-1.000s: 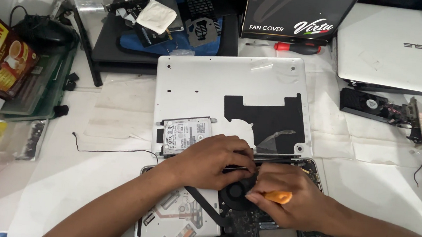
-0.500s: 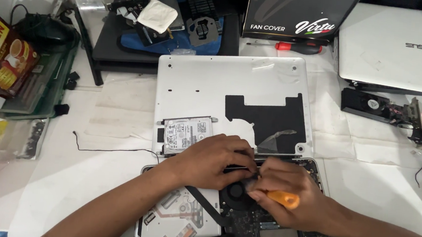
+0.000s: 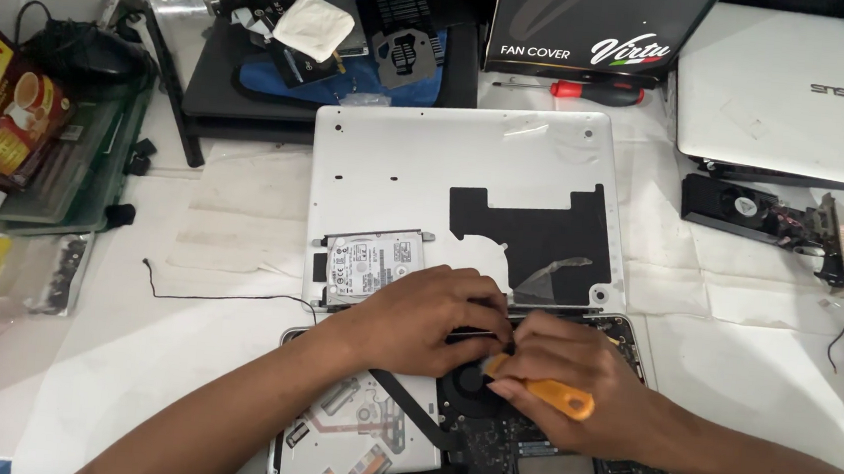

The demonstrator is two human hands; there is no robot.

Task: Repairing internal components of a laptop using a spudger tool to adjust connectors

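Opened laptop [image 3: 485, 453] sits on the bench [image 3: 162, 347], internals exposed. Right hand [image 3: 571, 384] has its grip clamped on an orange-handled screwdriver [image 3: 545, 392], tip down at the black fan [image 3: 470, 386] in the laptop. Left hand [image 3: 426, 318] rests fingers-down just beside the fan, touching the board; can't tell if it pinches anything. Removed white bottom cover [image 3: 468, 160] lies just behind the laptop, hard drive [image 3: 373, 263] on its near-left corner.
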